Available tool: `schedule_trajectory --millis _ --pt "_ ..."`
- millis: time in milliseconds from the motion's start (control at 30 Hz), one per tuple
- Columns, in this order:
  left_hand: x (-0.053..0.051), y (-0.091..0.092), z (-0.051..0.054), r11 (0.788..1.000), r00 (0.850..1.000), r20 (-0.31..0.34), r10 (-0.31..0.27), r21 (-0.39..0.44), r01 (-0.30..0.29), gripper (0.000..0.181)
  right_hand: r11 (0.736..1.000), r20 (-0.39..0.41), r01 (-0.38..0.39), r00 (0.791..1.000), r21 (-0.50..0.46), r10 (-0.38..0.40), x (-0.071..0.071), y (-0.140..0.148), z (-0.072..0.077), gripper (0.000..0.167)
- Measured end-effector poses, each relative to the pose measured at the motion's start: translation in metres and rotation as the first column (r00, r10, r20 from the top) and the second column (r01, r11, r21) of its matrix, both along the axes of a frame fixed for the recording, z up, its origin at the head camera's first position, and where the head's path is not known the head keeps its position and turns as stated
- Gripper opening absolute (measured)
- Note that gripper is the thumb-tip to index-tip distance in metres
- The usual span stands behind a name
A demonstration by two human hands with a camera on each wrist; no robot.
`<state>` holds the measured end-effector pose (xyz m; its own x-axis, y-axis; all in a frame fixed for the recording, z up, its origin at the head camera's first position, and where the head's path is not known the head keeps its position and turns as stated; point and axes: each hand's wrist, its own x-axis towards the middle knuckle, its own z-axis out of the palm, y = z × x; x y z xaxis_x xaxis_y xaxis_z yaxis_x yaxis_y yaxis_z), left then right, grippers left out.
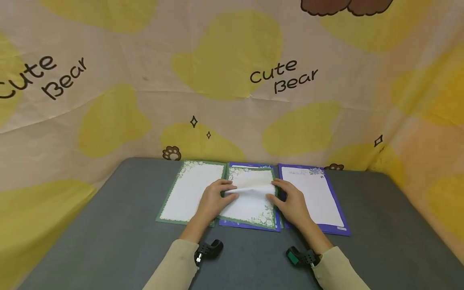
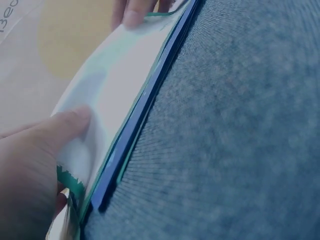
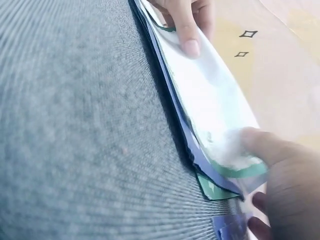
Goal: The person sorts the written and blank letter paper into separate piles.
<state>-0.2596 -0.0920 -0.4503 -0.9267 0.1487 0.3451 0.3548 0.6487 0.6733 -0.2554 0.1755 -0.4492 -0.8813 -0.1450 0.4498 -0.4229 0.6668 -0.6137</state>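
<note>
A white sheet of paper with a green floral border (image 1: 248, 207) lies in the middle of the table, bowed up across its width. My left hand (image 1: 214, 198) pinches its left edge, thumb on top. At the opposite edge my right hand (image 1: 294, 201) pinches it the same way. In the right wrist view the right thumb (image 3: 260, 142) presses the white face and the fingers go under the edge. Beneath this sheet, a purple-bordered sheet (image 1: 232, 224) shows along the front, with a bit of green under it.
To the left lies another green-bordered sheet (image 1: 177, 203), partly behind my left hand. A purple-bordered sheet (image 1: 319, 201) lies on the right, past my right hand. All rest on a grey table (image 1: 108, 233) before a patterned cloth backdrop (image 1: 232, 112).
</note>
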Motion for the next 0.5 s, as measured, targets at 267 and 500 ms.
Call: schedule_trajectory --millis 267,500 --pt "0.0047 -0.0005 -0.0057 0.999 0.999 -0.047 -0.001 0.049 0.003 0.03 0.98 0.045 0.05 0.998 -0.191 -0.042 0.0029 -0.0015 -0.0049 0.054" --pt "-0.0003 -0.0001 -0.0036 0.998 0.998 -0.055 -0.015 0.056 0.019 0.031 0.923 0.129 -0.16 0.968 -0.351 0.216 0.0 -0.0004 -0.001 0.046"
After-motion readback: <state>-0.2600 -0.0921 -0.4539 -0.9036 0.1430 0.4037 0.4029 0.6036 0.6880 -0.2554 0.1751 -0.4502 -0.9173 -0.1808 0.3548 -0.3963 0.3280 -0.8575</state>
